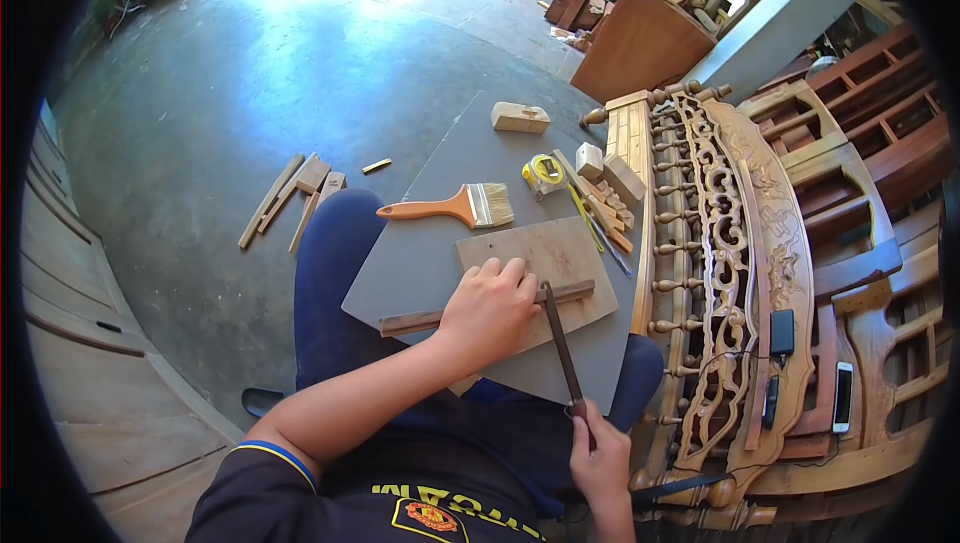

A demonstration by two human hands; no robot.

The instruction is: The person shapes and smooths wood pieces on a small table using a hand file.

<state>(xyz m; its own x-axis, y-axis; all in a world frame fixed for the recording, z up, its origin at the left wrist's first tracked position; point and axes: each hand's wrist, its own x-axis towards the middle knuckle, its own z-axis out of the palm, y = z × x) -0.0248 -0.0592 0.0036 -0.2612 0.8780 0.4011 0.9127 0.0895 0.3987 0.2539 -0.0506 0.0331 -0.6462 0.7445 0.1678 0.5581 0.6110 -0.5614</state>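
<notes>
Wooden strip, one: laid across a flat board from about 8 to 3 o'clock, apparently so the board backs it. Left hand: fingers curled down over the strip, presumably to stop it sliding. Right hand: closed round the lower end of a dark slender tool at 5 o'clock, the tool angled up across the strip's right part; contact cannot be told. Grey panel: under the board and over the person's lap, seemingly a work surface. Brush, 11 o'clock; yellow tape measure, 12 o'clock; wood pieces, between 1 and 2 o'clock: all set beyond the board, likely within reach yet out of the way.
</notes>
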